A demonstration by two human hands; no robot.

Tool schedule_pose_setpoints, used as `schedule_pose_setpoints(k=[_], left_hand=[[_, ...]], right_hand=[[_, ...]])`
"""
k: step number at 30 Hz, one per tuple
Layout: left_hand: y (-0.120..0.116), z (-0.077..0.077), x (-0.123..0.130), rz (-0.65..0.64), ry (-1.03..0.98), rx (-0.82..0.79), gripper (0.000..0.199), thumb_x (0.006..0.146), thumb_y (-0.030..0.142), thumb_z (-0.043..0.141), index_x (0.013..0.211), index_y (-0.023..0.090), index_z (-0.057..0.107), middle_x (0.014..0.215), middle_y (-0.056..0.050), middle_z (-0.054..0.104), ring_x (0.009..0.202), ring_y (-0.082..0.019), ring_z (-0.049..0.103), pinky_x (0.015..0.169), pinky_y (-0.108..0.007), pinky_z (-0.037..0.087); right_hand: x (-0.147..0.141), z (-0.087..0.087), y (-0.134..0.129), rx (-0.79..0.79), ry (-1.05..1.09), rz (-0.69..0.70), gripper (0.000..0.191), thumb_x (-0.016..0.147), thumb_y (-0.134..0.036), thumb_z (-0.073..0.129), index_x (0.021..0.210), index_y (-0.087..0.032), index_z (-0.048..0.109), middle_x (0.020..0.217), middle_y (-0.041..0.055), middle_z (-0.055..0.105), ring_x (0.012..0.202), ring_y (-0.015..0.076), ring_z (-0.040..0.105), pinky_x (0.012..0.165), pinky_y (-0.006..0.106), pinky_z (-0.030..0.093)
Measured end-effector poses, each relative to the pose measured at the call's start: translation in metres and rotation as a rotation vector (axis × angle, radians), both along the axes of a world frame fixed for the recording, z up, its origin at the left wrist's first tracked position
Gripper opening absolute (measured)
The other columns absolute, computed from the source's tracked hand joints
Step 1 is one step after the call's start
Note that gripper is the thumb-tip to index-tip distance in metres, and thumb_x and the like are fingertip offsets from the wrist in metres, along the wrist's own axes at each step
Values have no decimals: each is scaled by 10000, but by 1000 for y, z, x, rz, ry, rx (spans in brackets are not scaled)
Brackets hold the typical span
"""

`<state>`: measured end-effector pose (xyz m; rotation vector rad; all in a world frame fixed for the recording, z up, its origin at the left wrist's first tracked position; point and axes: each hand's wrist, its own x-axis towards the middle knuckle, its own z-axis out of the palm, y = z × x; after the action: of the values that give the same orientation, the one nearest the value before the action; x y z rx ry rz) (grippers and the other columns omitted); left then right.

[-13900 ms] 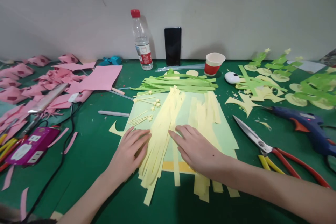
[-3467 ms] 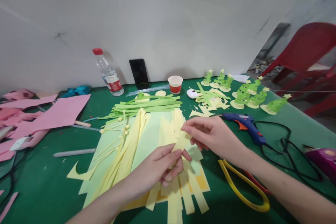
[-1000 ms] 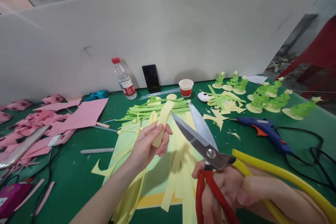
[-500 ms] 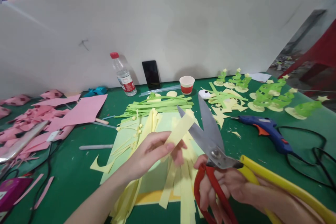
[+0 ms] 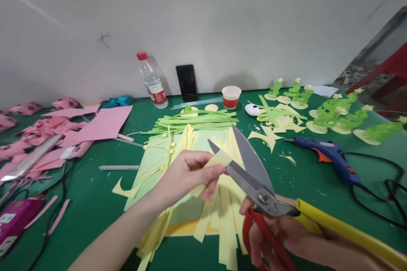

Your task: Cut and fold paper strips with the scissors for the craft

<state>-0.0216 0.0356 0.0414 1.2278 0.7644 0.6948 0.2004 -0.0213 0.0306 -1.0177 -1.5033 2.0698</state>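
My left hand pinches a short pale-yellow paper strip between thumb and fingers, over the middle of the table. My right hand is wrapped round large scissors with grey metal blades and red and yellow handles. The blades stand apart, and the lower one lies against the strip beside my left fingertips. Beneath my hands, more long yellow paper strips are spread over light green sheets. Tiny yellow paper stars on thin strips lie to the left.
Green paper strips, a bottle, a phone and a paper cup stand or lie at the back. To the right are a blue glue gun with its cord and small green paper trees. Pink paper pieces cover the left.
The scissors have shifted slightly right, and the strip now sits lower, against the lower blade. Less of it shows above my left fingers. The view has tilted a little.
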Motion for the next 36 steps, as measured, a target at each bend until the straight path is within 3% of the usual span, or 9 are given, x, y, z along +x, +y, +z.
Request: schedule_pose_setpoints(k=[5, 8, 11, 15, 20, 24, 28, 31, 36], left_hand=[[3, 5, -8, -68, 12, -40, 312, 751, 366, 623, 543, 144, 554, 455, 54, 459, 320, -24, 357, 321, -155, 274], [2, 9, -10, -113, 40, -13, 281, 792, 341, 581, 596, 146, 631, 438, 38, 489, 333, -43, 385, 366, -175, 346], [-3, 9, -8, -92, 101, 50, 300, 831, 325, 534, 644, 144, 682, 417, 19, 530, 392, -77, 508, 527, -218, 439], [-7, 6, -3, -84, 20, -22, 312, 834, 328, 528, 640, 140, 683, 500, -12, 609, 464, -111, 598, 518, -213, 467], [-4, 2, -4, -72, -50, -88, 239, 806, 312, 575, 709, 126, 690, 594, -35, 662, 525, -145, 647, 483, -211, 509], [-1, 3, -6, -91, -51, -105, 224, 797, 308, 589, 735, 119, 693, 599, -39, 665, 536, -161, 657, 497, -227, 524], [-1, 2, -4, -106, -60, -146, 202, 803, 282, 581, 743, 123, 689, 589, -30, 660, 500, -140, 642, 483, -218, 514], [0, 2, -3, -110, -36, -159, 204, 806, 277, 574, 728, 127, 687, 589, -29, 659, 496, -133, 636, 473, -207, 503], [7, 1, -1, -45, -16, -149, 240, 757, 301, 619, 618, 113, 674, 531, -32, 634, 487, -128, 610, 410, -177, 449]], right_hand=[[4, -2, 0, -19, 29, 38, 292, 863, -295, 492, 1117, -150, 508, 1108, 80, 541, 924, 183, 561, 768, 382, 487], [3, -3, 1, -31, 39, 43, 300, 862, -296, 495, 1122, -146, 504, 1107, 80, 541, 927, 187, 562, 769, 387, 487], [1, -1, 1, -29, 50, 30, 274, 869, -297, 482, 1101, -157, 517, 1094, 75, 547, 905, 173, 565, 754, 368, 493], [-7, 3, 0, -18, 71, 3, 327, 849, -413, 477, 1042, -154, 527, 853, 44, 601, 691, 132, 569, 600, 276, 482], [-17, 12, -4, -2, 61, -53, 438, 845, -547, 357, 956, -152, 508, 506, -12, 490, 480, 116, 482, 488, 247, 363], [-18, 13, -8, 0, -14, -69, 362, 858, -502, 368, 853, -174, 519, 426, -39, 422, 402, 89, 413, 429, 225, 295], [-18, 0, -15, 32, -93, -173, 435, 806, -602, 370, 827, -195, 523, 438, -34, 419, 371, 92, 365, 362, 226, 287], [-13, -8, -14, 211, -304, -271, 449, 820, -605, 303, 859, -214, 519, 445, -18, 442, 352, 120, 388, 344, 252, 297], [7, -14, 8, 505, -940, -386, 282, 771, -496, 442, 824, -222, 478, 469, 10, 500, 409, 189, 473, 409, 281, 328]])
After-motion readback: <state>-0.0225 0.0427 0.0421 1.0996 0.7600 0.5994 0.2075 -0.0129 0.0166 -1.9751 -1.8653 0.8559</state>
